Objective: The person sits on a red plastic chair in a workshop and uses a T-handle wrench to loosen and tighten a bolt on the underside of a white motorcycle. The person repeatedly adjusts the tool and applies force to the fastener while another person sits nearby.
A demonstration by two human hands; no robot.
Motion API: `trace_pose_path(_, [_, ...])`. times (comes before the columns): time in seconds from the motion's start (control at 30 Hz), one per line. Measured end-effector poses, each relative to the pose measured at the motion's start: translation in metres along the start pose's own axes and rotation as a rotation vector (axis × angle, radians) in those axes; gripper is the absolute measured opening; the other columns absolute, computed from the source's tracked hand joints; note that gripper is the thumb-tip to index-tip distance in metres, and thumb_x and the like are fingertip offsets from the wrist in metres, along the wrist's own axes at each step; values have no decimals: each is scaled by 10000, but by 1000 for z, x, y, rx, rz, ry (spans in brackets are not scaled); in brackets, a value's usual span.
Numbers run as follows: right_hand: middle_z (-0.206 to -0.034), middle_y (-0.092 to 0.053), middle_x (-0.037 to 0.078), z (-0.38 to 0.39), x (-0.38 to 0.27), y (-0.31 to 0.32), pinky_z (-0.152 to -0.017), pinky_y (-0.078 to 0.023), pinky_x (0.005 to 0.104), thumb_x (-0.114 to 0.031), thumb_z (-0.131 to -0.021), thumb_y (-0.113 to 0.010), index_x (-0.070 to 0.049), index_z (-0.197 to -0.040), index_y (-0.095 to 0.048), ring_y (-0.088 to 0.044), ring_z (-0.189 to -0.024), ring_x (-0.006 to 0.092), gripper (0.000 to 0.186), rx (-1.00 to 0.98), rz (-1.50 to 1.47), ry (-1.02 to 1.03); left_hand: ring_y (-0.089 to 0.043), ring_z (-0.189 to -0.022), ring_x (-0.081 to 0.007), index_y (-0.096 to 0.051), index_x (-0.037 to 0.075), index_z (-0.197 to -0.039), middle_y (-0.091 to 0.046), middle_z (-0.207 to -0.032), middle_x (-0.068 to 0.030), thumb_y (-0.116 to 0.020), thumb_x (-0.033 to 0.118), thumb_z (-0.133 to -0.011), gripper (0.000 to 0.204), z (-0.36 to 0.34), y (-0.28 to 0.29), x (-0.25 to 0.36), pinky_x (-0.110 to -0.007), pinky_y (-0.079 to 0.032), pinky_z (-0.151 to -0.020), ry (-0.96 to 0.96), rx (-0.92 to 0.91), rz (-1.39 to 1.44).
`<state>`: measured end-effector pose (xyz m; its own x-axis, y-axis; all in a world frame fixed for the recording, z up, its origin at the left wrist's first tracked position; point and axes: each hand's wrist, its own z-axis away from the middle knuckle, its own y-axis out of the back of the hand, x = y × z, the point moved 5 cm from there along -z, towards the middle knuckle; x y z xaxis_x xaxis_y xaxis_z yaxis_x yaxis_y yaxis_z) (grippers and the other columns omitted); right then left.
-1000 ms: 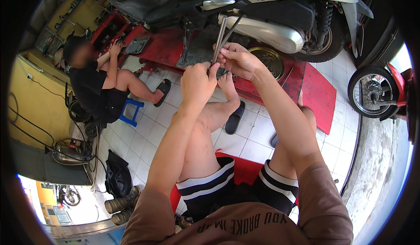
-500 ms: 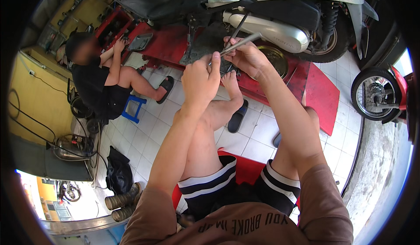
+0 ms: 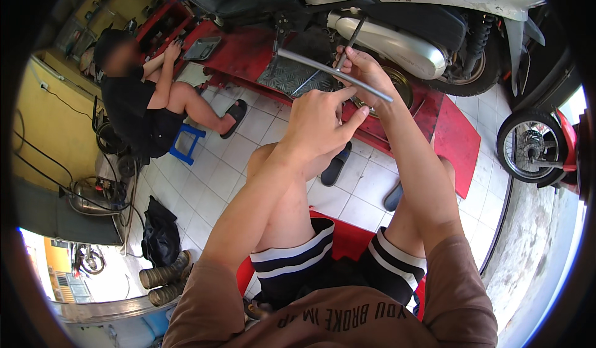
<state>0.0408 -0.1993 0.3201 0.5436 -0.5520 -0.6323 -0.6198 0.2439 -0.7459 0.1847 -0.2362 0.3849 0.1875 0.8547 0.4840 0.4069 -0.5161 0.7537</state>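
Observation:
My right hand [image 3: 366, 78] is closed around a dark slim rod [image 3: 356, 34] that points up and away. A longer grey metal rod [image 3: 316, 63] lies across the same hand, slanting from upper left to lower right. Whether the two rods are joined, I cannot tell. Just below the grey rod, my left hand [image 3: 316, 121] has its forefinger and thumb stretched out and apart. Its fingertips come close to the rod; contact is unclear. Beyond both hands stands a scooter with a silver engine side cover [image 3: 397, 47]. A round brass-coloured pan [image 3: 402, 82] is partly hidden behind my right hand.
The scooter rests on a red lift platform [image 3: 456, 143] with a dark tread plate [image 3: 292, 78]. At left a person [image 3: 133, 99] sits on a blue stool [image 3: 187, 144], near a grey tray [image 3: 203, 48]. A loose sandal [image 3: 336, 165] lies on the tiles. Another wheel [image 3: 531, 138] stands right.
My left hand has let go of the grey rod and spread its fingers, dropping slightly lower. The rod has swung round, its upper end now pointing left instead of right.

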Motion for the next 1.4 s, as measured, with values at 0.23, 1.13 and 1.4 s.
trace_pose_path(0.23, [-729, -454, -17, -1, 1, 0, -728, -417, 251, -190, -948, -570, 20, -1078, -519, -420, -699, 101, 253, -8, -52, 39, -638, -560, -316, -599, 29, -1217, -639, -600, -115, -606, 271, -842, 446, -1, 11, -13, -435, -503, -556, 331, 178, -142])
trace_pose_path(1.13, [-700, -410, -14, -5, 15, 25, -709, -407, 282, -199, -967, -538, -2, -989, -537, -385, -662, 111, 198, 158, 76, 17, -646, -633, -311, -621, 69, -1147, -634, -646, -121, -693, 220, -776, 407, 5, 17, -37, -417, -506, -584, 187, 74, -75])
trace_pose_path(1.4, [-803, -547, 75, -41, -2, 69, -692, -453, 333, -192, -942, -556, -64, -1157, -504, -524, -720, 183, 256, 388, 307, 77, -658, -648, -347, -661, 15, -723, -641, -676, -180, -658, 208, -839, 225, 6, -8, -64, -423, -510, -576, 259, 83, -137])
